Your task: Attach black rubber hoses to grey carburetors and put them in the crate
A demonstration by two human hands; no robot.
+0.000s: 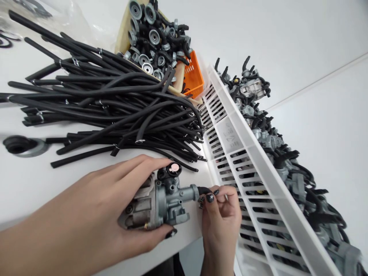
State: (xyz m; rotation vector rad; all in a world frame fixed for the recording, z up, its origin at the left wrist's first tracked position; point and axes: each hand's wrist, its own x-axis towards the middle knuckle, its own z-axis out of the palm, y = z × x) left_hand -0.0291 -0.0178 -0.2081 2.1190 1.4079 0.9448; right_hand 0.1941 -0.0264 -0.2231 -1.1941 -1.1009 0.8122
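Clearly gripping: left hand (pixel 115 199) clamped around carburetor (pixel 156 199) at counter (pixel 25 184) edge, right hand (pixel 221 209) pinching short black hose (pixel 204 190) at its nozzle. Risk, probably: hose kinking or slipping off if pushed crooked; carburetor tipping over that edge if loosened.

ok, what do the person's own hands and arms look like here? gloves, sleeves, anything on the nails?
Both bare: no gloves, and no sleeves on the forearms in view. The left hand has a long nail with dark polish showing on the thumb. The right hand has dark polished nails, some with small pale patterns. No rings or watch visible.
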